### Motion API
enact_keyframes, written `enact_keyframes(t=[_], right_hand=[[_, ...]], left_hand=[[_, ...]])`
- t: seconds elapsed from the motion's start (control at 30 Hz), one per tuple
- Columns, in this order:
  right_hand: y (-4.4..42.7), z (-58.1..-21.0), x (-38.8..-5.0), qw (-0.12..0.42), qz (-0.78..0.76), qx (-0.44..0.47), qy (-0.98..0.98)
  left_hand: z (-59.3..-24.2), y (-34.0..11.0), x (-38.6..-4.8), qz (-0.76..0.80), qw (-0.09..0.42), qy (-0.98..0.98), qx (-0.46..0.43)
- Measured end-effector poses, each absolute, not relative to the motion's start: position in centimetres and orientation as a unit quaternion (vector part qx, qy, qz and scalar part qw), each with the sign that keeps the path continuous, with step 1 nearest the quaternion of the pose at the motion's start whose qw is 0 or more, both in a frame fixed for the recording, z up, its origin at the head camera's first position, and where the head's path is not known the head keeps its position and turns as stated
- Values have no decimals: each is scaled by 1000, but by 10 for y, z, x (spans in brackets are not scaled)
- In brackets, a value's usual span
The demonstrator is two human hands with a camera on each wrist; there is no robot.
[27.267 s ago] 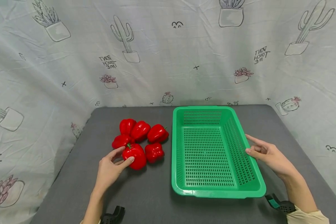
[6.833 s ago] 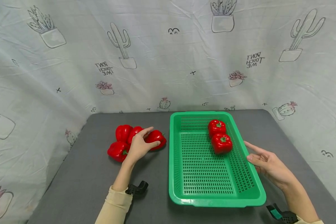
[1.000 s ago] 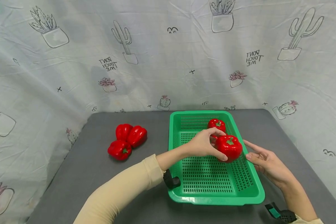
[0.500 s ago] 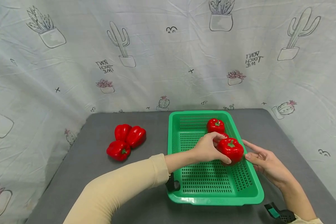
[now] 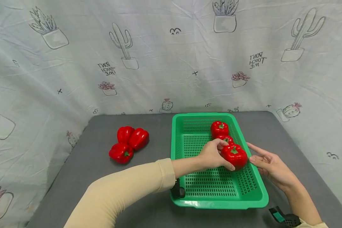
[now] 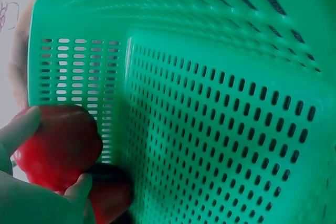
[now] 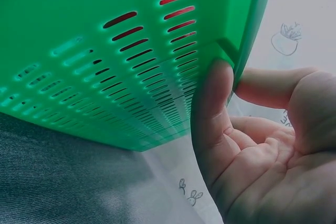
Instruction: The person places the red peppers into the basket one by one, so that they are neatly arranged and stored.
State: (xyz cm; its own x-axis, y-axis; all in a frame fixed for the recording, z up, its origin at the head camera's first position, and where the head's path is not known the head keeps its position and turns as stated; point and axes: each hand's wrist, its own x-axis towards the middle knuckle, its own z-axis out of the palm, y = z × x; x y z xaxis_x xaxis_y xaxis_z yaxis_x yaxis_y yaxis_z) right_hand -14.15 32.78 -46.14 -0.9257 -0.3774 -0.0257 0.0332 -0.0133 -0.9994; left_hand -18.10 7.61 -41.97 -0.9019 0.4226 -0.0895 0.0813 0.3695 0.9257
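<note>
My left hand (image 5: 212, 156) grips a red bell pepper (image 5: 235, 156) inside the green basket (image 5: 179, 202), thumb on the near side and fingers on the far side. This pepper is by the basket's right wall, in front of two other red bell peppers; the nearer one (image 5: 225, 138) is partly hidden. In the left wrist view, the gripped pepper (image 6: 63, 145) is near the slotted wall, with a darker pepper (image 6: 110, 198) beside it. My right hand (image 5: 273, 166) holds the basket's right rim between thumb and index finger, seen from outside in the right wrist view.
Three red bell peppers (image 5: 139, 138) lie clustered on the grey table (image 5: 85, 167), left of the basket. A pale curtain (image 5: 165, 47) with cactus drawings hangs behind and at both sides. My left forearm crosses over the basket's left rim.
The left hand has moved slightly towards me and lower with its bell pepper, so more of the middle pepper shows. The right hand stays at the rim.
</note>
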Motion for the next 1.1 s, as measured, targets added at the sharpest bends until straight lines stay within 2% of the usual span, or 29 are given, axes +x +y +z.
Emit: enact_keyframes(t=[0.47, 1.1], right_hand=[[328, -462, -140, 151, -703, -134, 682], [329, -460, -141, 146, -695, -124, 693]], left_hand=[[-419, 78, -174, 514, 160, 835, 111], [-420, 83, -168, 471, 134, 868, 85]])
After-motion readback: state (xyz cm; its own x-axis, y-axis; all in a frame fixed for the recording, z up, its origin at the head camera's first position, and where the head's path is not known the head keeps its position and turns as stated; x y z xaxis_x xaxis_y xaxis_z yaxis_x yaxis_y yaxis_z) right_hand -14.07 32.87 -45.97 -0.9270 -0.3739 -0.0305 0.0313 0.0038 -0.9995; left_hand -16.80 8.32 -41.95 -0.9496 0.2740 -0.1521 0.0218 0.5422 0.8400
